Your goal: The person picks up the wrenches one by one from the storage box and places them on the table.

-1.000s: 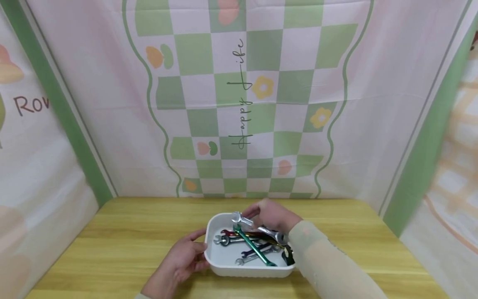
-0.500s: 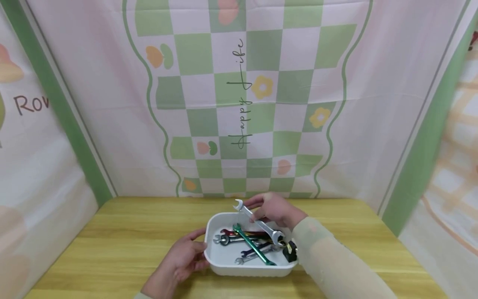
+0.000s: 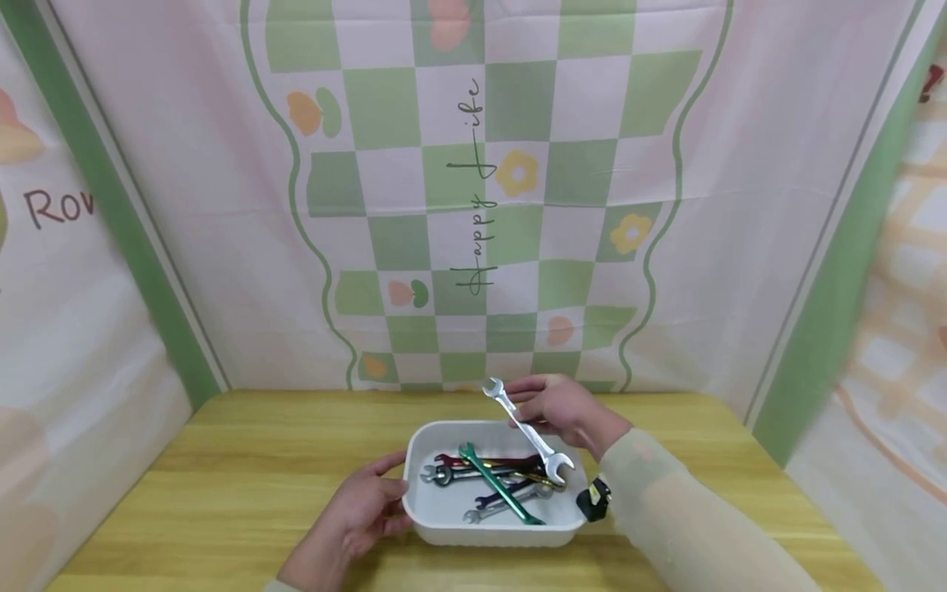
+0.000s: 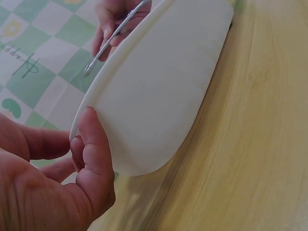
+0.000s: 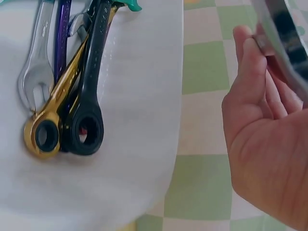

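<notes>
A silver double open-ended wrench [image 3: 527, 427] is held aslant above the back right of a white plastic bin [image 3: 503, 537]. My right hand [image 3: 565, 411] pinches it by the shank between thumb and fingers, with both jaw ends showing. Inside the bin lies a green wrench [image 3: 497, 483] on top of several others. A gold ratchet wrench [image 5: 45, 134] and a black ratchet wrench [image 5: 87, 127] cross there in the right wrist view. At the bin's left end my left hand [image 3: 366, 506] holds the wall, its fingers [image 4: 94, 144] bent against the outside near the rim.
The bin stands on a wood-grain table [image 3: 281, 460]. Behind it hangs a green and white checked curtain [image 3: 518, 238], and pale side curtains close in left and right. A small black device [image 3: 594, 500] sits at the right wrist, beside the bin's right end.
My right hand has risen and moved right with the silver wrench, which has swung to a steeper slant. My left hand keeps its place on the bin.
</notes>
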The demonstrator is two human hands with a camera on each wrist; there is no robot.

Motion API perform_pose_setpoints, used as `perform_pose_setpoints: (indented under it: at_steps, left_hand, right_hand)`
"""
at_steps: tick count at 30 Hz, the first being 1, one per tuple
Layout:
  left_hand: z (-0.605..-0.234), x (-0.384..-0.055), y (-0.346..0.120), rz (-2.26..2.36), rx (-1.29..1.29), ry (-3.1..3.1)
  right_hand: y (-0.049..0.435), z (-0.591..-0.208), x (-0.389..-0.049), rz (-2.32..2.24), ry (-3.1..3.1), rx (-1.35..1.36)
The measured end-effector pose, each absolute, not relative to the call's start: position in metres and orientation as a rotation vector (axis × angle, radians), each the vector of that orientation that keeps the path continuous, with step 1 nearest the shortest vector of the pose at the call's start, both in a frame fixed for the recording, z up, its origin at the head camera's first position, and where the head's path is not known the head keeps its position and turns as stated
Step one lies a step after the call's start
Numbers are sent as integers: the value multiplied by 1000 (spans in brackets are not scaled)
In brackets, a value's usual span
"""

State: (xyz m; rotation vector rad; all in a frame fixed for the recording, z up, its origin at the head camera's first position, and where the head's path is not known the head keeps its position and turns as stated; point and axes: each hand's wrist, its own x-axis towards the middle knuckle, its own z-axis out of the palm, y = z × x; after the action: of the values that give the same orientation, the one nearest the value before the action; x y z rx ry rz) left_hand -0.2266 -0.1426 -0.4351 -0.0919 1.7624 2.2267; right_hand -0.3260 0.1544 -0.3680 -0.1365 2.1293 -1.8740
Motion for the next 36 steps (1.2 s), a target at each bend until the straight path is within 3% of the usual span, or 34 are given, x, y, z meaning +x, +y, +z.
perform_pose_setpoints:
  at_steps: [21,36]
  left_hand:
    - [-435,-227,-142,2226,-78,1757]
    - [-434,-225,-143,2218,-90,1764]
  right_hand:
    - [224,-375,-312,-2061,1957,-82]
    - [290,-417,-286,-2070,1972,52]
